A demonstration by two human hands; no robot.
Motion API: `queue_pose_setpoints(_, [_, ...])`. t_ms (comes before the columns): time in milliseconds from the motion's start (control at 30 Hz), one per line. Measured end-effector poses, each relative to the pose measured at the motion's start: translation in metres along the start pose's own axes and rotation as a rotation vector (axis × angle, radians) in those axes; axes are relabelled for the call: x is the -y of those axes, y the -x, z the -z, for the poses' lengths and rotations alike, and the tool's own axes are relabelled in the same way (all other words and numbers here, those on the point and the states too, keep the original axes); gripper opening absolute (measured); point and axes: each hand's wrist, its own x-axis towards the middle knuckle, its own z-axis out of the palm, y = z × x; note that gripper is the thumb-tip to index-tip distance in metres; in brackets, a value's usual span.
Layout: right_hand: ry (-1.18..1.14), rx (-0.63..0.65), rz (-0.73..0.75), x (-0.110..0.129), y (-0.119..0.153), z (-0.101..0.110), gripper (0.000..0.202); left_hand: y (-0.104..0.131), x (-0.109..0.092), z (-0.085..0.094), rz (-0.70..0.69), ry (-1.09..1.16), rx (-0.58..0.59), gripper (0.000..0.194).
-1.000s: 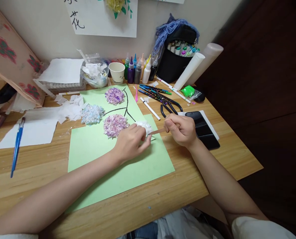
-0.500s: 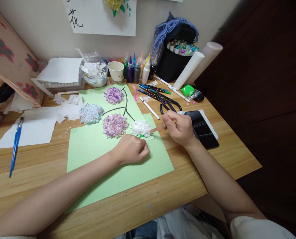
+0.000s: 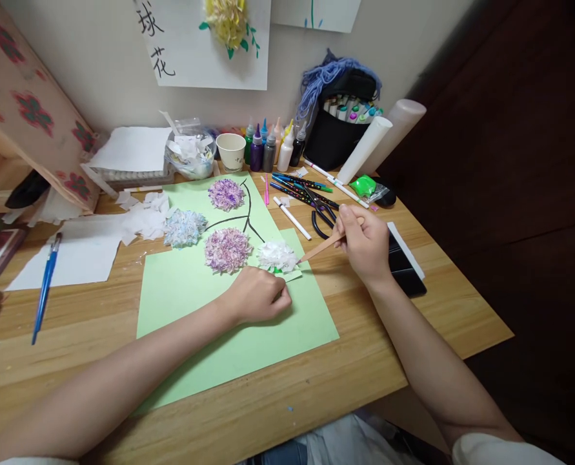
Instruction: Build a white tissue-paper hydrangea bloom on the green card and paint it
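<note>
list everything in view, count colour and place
pompoms: four, two purple, blue, white, centre
green paper: count unclear, green, centre
table: one, brown, underneath
paper sheets: several, white, mostly left
paintbrush: at least one, blue, left
paper scraps: many, white, left
scrap bag: one, clear, back
cup: one, white, back
bottles: several, mixed colours, back
marker case: one, black, back right
yarn: one bundle, blue, over case
rolls: two, whitish, right
pens: several, dark or white, right
scissors-like tool: one, black, right
packet: one, green, right
phone: one, black, right
box: one, pink, left
wall pictures: two, white, top
stick: one, tan, beside white pompom
left hand: one, bare, on green paper
right hand: one, bare, gripping stick
</note>
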Motion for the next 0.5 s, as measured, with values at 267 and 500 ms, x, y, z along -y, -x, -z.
queue_pose_setpoints(267, [-0.247, -0.014, -0.037, 0.002, 0.007, -0.008, 0.036, -0.004, 0.009, 0.047, 0.274, 0.005, -0.198, 0.041])
queue_pose_setpoints(500, [-0.334, 0.105, -0.224, -0.008, 0.010, -0.020, 0.034, 0.026, 0.101, 0.142, 0.938, -0.275, -0.286, 0.028])
